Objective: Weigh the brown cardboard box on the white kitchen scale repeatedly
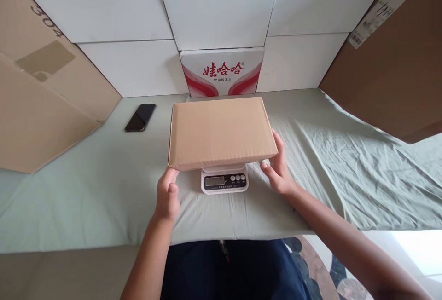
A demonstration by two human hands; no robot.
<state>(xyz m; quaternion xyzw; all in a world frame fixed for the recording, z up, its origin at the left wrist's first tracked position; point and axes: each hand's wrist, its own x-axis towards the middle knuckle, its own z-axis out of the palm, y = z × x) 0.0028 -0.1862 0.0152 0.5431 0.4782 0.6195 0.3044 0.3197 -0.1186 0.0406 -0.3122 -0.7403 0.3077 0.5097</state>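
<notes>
Box [221, 132] sits flat on the scale [224, 181] at the middle of the table [86, 199], closed, its long side running across. It overhangs the scale on every side, so only the scale's front strip shows beneath the near edge, with a small display and three round buttons. I cannot read the display.

The left hand [167, 194] is at the box's seven o'clock corner, fingers curled loosely, the fingertips touching the bottom edge of that corner. The right hand [279, 169] is at the four o'clock corner, half open, fingers resting along the box's right end and thumb pointing in toward the scale. Neither hand wraps round the box; both just steady it at the edges.

A pale green cloth [345, 171] covers the table, creased toward three o'clock. A dark phone [140, 117] lies face up at ten o'clock from the box, well apart from it. At twelve o'clock, just behind the box, a white carton [223, 72] with red print stands against the white panels [138, 19]. Brown cardboard sheets [37, 102] lean in at nine o'clock, and another [397, 70] at two o'clock.
</notes>
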